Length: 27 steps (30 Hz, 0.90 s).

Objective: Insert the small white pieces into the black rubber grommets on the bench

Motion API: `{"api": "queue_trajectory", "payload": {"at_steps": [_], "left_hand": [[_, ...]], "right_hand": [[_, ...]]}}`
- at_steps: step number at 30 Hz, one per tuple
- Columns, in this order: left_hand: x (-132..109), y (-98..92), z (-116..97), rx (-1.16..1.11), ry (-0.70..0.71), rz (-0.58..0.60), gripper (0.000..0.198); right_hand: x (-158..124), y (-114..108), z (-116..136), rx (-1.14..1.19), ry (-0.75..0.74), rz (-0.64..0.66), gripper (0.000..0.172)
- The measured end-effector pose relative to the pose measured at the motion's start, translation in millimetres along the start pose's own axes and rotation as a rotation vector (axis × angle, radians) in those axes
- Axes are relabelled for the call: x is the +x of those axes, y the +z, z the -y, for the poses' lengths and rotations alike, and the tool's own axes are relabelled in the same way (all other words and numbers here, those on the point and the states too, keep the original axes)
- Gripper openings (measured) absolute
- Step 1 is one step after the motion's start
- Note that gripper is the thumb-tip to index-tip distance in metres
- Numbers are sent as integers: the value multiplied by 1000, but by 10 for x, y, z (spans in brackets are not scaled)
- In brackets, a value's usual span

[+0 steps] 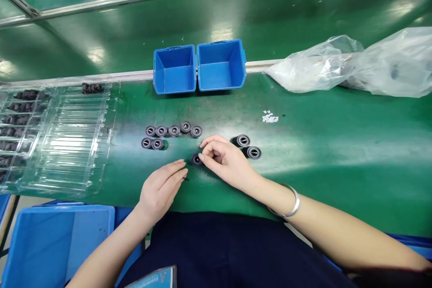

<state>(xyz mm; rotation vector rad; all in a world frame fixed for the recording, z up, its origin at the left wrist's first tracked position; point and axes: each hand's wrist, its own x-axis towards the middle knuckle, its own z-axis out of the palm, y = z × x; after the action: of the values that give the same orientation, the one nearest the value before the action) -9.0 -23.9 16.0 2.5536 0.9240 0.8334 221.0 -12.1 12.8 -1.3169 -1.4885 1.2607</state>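
Observation:
A black cylindrical part (196,159) with a round ringed top stands on the green table in front of me. My right hand (227,158) is closed at its right edge, thumb and fingertips against the rim. Left of the part, my left hand (161,190) has its fingers pressed together around a small thin dark piece (185,178), whose end shows past the fingertips. Several similar black cylinders (161,131) stand in two rows behind my left hand. Two more black cylinders (254,152) stand just behind my right wrist.
Two blue bins (221,82) sit side by side at the back. Small white scraps (270,118) lie right of centre. Clear plastic bags (313,69) are at the back right. Clear trays (67,139) with black parts cover the left. A blue crate (43,243) is below the table edge.

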Motion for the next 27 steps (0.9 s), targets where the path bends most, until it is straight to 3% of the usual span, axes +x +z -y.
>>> {"api": "queue_trajectory", "payload": {"at_steps": [9, 16, 22, 27], "left_hand": [[15, 36, 39, 152, 308, 244, 31], [15, 48, 69, 226, 371, 297, 32], [-21, 71, 92, 265, 377, 322, 33], [-38, 81, 94, 284, 341, 317, 33]], "right_hand": [[3, 7, -23, 21, 19, -5, 18], [-11, 22, -75, 279, 247, 126, 18], [74, -32, -42, 324, 368, 236, 20], [192, -45, 70, 287, 504, 278, 11]]}}
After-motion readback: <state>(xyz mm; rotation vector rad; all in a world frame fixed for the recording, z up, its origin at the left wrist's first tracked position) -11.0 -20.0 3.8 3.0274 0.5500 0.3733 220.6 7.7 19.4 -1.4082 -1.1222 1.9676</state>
